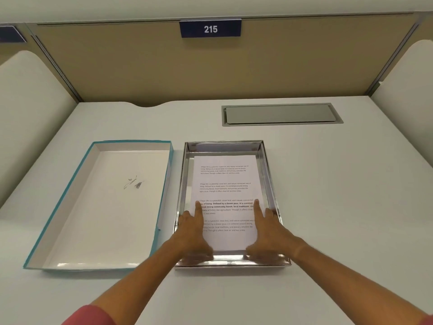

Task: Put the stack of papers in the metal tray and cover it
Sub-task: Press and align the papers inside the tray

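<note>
A shiny metal tray (225, 146) stands at the middle of the white desk. Inside it lies the stack of papers (226, 181), white sheets with printed text, flat on the tray's bottom. My left hand (193, 228) rests on the stack's near left edge, index finger stretched forward on the paper. My right hand (264, 228) mirrors it on the near right edge, index finger also pressed on the sheet. Neither hand grips anything. To the left of the tray lies the cover (70, 202), a teal-edged box lid turned inside up, white inside with a faint grey mark.
A grey cable-port flap (281, 114) is set into the desk behind the tray. A tan partition with a blue "215" sign (210, 29) closes the back. White curved side panels (28, 109) stand at left and right.
</note>
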Available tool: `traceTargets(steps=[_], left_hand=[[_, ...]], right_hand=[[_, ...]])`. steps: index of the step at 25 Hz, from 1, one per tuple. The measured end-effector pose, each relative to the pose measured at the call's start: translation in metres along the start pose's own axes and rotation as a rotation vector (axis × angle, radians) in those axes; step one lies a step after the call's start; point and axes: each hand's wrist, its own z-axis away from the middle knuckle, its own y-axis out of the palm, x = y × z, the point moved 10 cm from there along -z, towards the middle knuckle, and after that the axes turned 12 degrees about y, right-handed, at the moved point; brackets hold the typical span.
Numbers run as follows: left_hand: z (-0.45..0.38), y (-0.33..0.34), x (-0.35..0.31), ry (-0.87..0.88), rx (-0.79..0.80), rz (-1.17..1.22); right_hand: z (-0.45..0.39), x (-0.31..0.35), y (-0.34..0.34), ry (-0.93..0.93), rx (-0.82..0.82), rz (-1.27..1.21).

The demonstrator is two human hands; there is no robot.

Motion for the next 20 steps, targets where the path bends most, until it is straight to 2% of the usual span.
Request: traceTargets(steps=[3, 5, 9, 15, 20], left_hand=[[-0.015, -0.025, 0.0, 0.002, -0.09, 0.298], [-0.021, -0.037, 0.005, -0.03, -0.145, 0.426], [-0.018, -0.034, 0.003, -0.003, -0.083, 0.27], [-0.019, -0.046, 0.003, -0.008, -0.15, 0.282], [-0.018, -0.036, 0.003, -0.02, -0.118, 0.219]], right_hand=[[-0.016, 0.0, -0.021, 0.082, 0.039, -0.251], [-0.02, 0.002, -0.026, 0.107, 0.097, -0.332], [-0.017, 0.0, -0.021, 0.142, 0.099, -0.191], [-0.02, 0.001, -0.037, 0.131, -0.073, -0.155], [-0.014, -0.004, -0.034, 0.134, -0.057, -0.084]])
